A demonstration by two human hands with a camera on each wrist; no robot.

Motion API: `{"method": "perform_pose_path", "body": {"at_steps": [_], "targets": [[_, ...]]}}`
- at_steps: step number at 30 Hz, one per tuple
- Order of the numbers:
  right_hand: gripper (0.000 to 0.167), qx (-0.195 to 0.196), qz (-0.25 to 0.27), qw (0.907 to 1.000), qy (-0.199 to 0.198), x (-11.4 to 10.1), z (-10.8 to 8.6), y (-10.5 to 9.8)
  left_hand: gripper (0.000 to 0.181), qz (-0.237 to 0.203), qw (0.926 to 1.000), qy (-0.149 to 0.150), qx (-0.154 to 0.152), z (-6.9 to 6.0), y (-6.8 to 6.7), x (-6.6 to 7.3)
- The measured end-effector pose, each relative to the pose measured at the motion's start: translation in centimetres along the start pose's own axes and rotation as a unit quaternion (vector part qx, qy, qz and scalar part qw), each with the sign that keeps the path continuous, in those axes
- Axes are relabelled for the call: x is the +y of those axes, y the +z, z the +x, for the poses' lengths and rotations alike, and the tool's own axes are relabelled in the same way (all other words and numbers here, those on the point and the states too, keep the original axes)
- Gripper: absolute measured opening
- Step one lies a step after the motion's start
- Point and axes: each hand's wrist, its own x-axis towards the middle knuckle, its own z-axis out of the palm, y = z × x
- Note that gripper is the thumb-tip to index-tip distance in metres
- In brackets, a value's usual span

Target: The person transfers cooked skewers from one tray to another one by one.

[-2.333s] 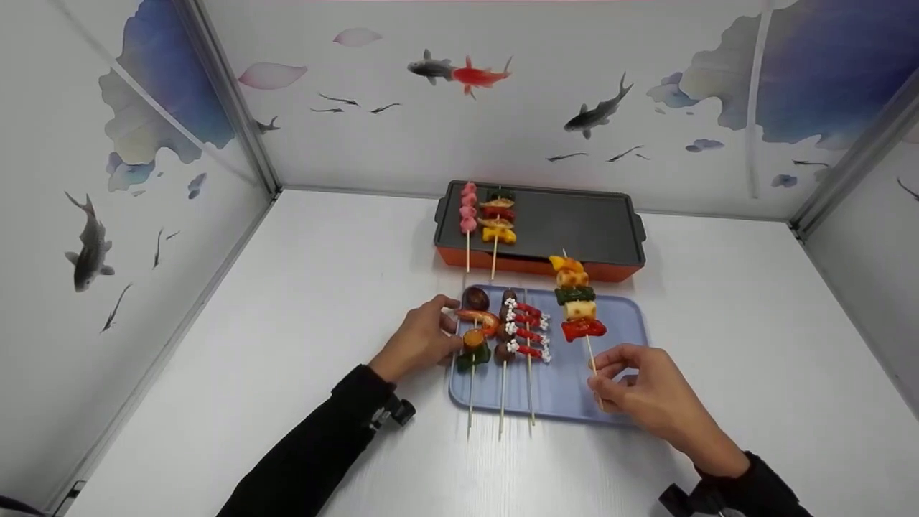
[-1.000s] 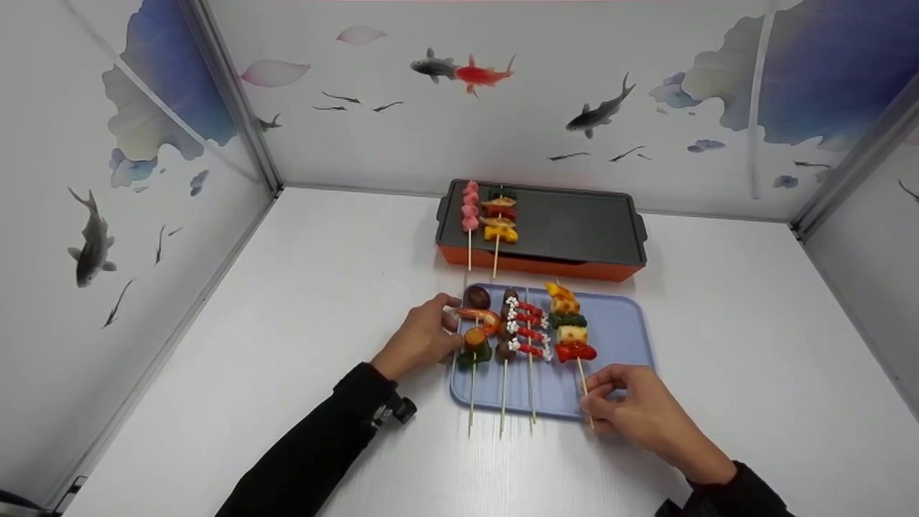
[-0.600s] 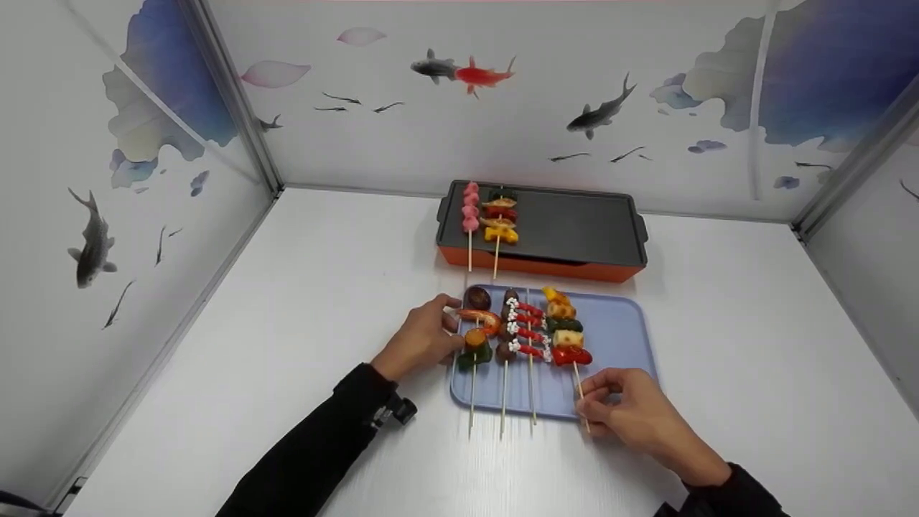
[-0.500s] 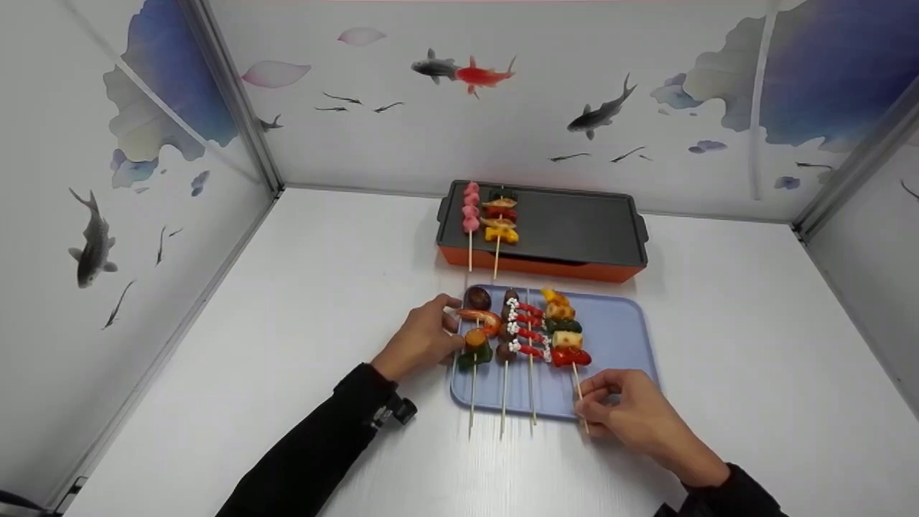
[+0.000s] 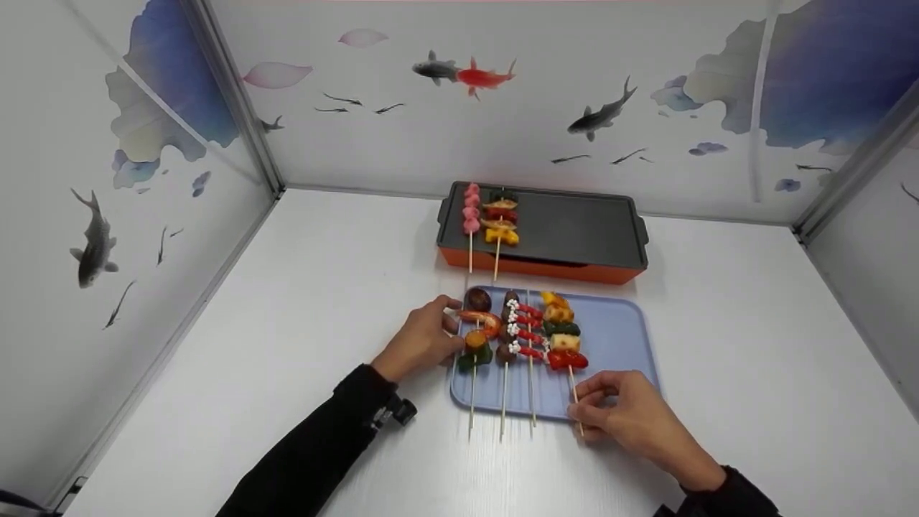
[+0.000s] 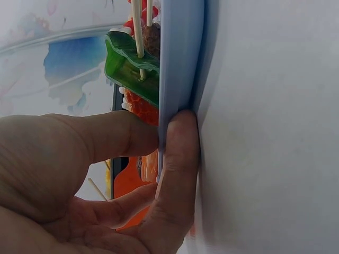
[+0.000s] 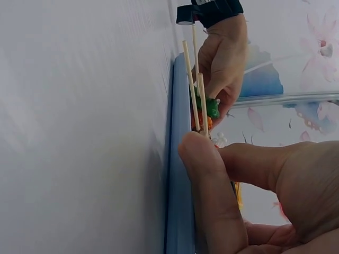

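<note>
My left hand pinches the left rim of the blue tray, thumb above and a finger against its outer side in the left wrist view. With thumb and fingertips, my right hand holds the stick of a vegetable skewer whose pieces are yellow, green, cream and red. That skewer lies low over the tray, beside a red-and-white skewer. Left of those are a brown ball skewer and a shrimp skewer with a green piece. Whether the held skewer touches the tray cannot be told.
Behind the tray stands an orange griddle with a dark plate. On its left side lie a pink ball skewer and a mixed vegetable skewer. White table surface surrounds both, and printed wall panels rise behind and at the sides.
My right hand has brought the vegetable skewer down and left, from above the tray to beside the red-and-white skewer. My left hand stays at the tray's left rim.
</note>
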Motion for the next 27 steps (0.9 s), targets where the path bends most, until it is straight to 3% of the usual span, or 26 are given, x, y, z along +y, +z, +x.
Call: {"method": "perform_pose_path", "body": {"at_steps": [21, 27], "targets": [[0.030, -0.016, -0.030, 0.9990, -0.027, -0.34, -0.39, -0.06, 0.065, 0.001, 1.0000, 0.009, 0.000, -0.26, 0.01, -0.03], [0.030, -0.011, -0.051, 0.9985, -0.015, -0.38, -0.16, -0.13, 0.064, 0.009, 0.9999, 0.005, 0.004, -0.12, 0.05, -0.01]]}}
